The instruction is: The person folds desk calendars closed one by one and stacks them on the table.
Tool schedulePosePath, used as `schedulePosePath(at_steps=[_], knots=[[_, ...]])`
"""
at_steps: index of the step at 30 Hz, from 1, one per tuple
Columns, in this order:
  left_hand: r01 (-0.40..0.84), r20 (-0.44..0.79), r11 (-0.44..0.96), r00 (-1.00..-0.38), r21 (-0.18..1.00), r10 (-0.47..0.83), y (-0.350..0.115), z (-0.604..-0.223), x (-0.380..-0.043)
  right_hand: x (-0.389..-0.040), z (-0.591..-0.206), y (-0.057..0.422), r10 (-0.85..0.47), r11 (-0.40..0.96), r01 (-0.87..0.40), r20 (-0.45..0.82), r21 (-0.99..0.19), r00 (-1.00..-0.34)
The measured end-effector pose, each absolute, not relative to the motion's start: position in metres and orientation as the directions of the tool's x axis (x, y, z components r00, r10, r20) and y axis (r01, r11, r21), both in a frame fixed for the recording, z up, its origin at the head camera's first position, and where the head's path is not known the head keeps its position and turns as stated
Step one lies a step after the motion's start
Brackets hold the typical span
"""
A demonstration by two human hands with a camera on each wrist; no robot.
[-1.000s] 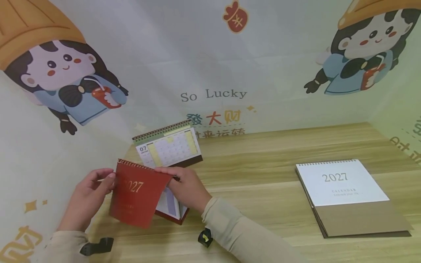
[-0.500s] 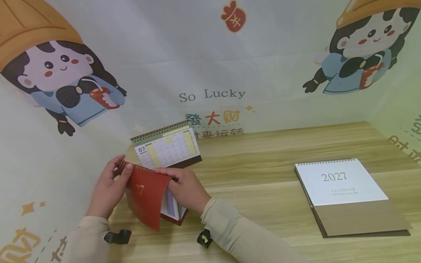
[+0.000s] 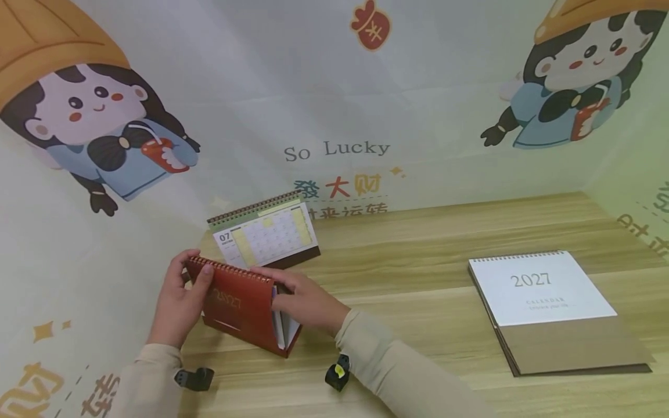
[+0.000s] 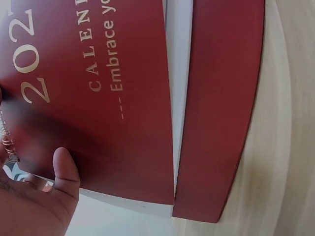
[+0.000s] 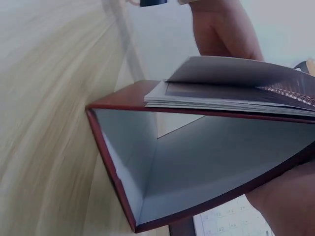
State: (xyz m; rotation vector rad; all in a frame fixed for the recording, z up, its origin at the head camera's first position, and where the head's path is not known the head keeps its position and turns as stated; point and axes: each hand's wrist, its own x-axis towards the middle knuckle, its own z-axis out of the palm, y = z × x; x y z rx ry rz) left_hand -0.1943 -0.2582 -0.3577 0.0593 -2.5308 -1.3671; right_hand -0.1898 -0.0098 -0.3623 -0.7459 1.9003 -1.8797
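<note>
A red desk calendar (image 3: 240, 310) with gold lettering stands as a tent on the table, its spiral binding along the top. My left hand (image 3: 175, 305) grips its upper left corner, thumb on the front cover and fingers behind the binding. At the upper right end, my right hand (image 3: 313, 299) holds the calendar, its index finger along the back of the top edge. The left wrist view shows the cover (image 4: 113, 128) lying over white pages, above a red base strip (image 4: 221, 108). From the right wrist, the hollow triangular stand (image 5: 123, 162) and its page stack (image 5: 211, 101) are visible.
Behind the red calendar stands another desk calendar (image 3: 266, 232) with a yellow-and-white month page. A white and brown 2027 calendar (image 3: 543, 313) lies on the right of the wooden table (image 3: 397, 325). A printed cloth backdrop (image 3: 251, 87) encloses the table.
The red front cover, first lifted and bent, has come down against the calendar's front. My left hand has shifted right onto the upper left corner; the right hand stays near the right end.
</note>
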Motion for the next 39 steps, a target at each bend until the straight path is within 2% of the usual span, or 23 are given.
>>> schedulePosePath(at_steps=[6, 11, 18, 35, 39], knots=[[0.100, 0.227, 0.556, -0.960, 0.825, -0.165, -0.257, -0.361, -0.195, -0.188, -0.360, -0.010, -0.603, -0.090, -0.137, 0.163, -0.986, -0.781], [0.079, 0.215, 0.569, -0.960, 0.819, -0.177, -0.256, -0.363, -0.192, -0.185, -0.360, -0.018, -0.553, -0.006, -0.154, 0.132, -0.988, -0.823], [0.142, 0.276, 0.598, -0.951, 0.789, -0.137, -0.257, -0.363, -0.195, -0.186, -0.368, -0.021, -0.513, 0.090, -0.107, 0.046, -0.990, -0.857], [0.068, 0.145, 0.501, -0.983, 0.863, -0.116, -0.265, -0.366, -0.193, -0.188, -0.376, -0.021, -0.511, 0.166, -0.140, 0.036, -0.976, -0.859], [0.078, 0.161, 0.510, -0.980, 0.857, -0.121, -0.268, -0.370, -0.191, -0.187, -0.374, -0.024, -0.485, 0.183, -0.168, 0.060, -0.969, -0.872]])
